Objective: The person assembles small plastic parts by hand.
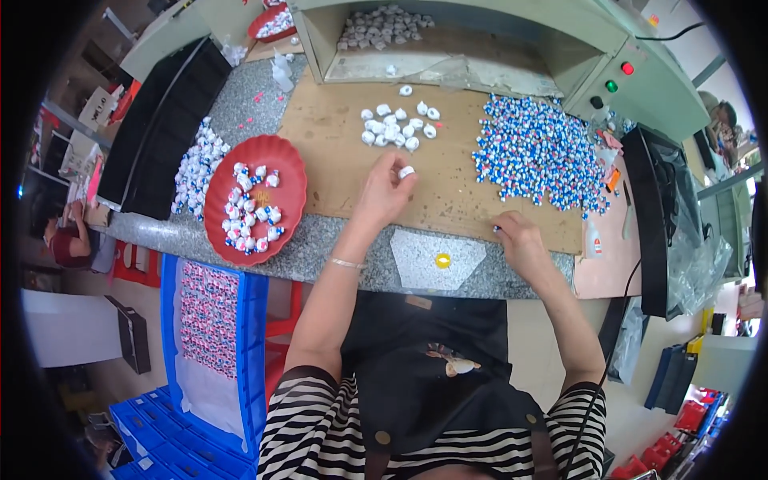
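Observation:
My left hand (382, 192) is closed in a pinch on a small white rounded piece (406, 171), over the brown cardboard (336, 168). Just beyond it lies a loose group of similar white rounded pieces (390, 128). Near the cardboard's front edge, my right hand (520, 240) pinches a tiny blue-and-white piece (496, 229), mostly covered by the fingertips. A wide heap of tiny blue, white and red pieces (540, 152) spreads beyond that hand. Between my forearms, a yellow ring (443, 261) rests on a pale speckled sheet (408, 268).
To the left, a red scalloped plate (298, 172) holds white pieces with coloured parts, beside another heap (200, 172). A light green cabinet (480, 24) stands at the back. Black bins (164, 120) flank the granite worktop (312, 256). A blue tray (254, 352) sits below left; a small bottle (593, 240) stands right.

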The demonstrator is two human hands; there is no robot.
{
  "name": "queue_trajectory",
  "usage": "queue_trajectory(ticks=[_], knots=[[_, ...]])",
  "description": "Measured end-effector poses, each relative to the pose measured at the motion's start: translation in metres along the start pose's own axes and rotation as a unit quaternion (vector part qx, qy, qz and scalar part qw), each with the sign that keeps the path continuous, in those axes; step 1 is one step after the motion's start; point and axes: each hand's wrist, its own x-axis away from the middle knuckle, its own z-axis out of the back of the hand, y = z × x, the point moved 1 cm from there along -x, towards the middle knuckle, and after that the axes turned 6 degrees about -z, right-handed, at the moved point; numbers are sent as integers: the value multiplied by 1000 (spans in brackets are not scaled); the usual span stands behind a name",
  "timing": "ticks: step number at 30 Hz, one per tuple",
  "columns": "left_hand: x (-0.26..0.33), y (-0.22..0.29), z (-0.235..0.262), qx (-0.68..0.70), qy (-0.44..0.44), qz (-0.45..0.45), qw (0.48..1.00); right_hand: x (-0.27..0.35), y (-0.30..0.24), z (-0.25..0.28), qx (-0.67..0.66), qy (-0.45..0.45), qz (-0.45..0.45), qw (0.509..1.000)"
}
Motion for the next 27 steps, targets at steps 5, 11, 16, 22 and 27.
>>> queue_trajectory(ticks=[5, 11, 16, 22, 27], knots=[[72, -13, 3, 333, -76, 33, 939, -3, -8, 3, 72, -50, -20, 996], [129, -21, 15, 437, -58, 76, 894, 5, -46, 1, -30, -71, 14, 997], [142, -16, 20, 437, -38, 48, 898, 7, -78, -16, 51, -123, 161, 978], [141, -15, 14, 390, -20, 36, 920, 8, -74, -27, 97, -137, 190, 967], [141, -17, -6, 247, 19, -55, 967, 15, -84, -20, -3, -45, 135, 990]])
